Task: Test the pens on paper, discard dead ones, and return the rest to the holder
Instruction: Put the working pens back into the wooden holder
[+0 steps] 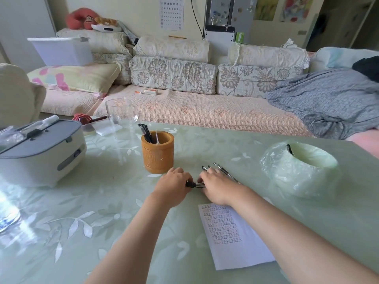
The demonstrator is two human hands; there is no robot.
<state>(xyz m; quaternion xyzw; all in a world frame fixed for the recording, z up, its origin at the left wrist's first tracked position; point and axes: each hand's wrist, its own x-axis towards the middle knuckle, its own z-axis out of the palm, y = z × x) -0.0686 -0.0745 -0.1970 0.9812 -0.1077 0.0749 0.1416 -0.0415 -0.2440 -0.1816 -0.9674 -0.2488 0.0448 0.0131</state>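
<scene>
A pen (195,184) is pinched between left grip (174,185) and right grip (217,186); the paper (240,253) bears unreadable written rows.

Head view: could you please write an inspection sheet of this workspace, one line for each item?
Surface: table with a glossy pale green leaf-patterned cover.
Job's things: wooden holder with a few pens inside; paper with rows of test marks; loose pens by the right hand; bag-lined bin with a dark pen in it.
Clutter: clear glass; grey-white case.
Grips: left hand grips one pen; right hand holds its other end.
Cables: one black cable on the far wall.
Surroundings: sofa with cushions; eye chart.
</scene>
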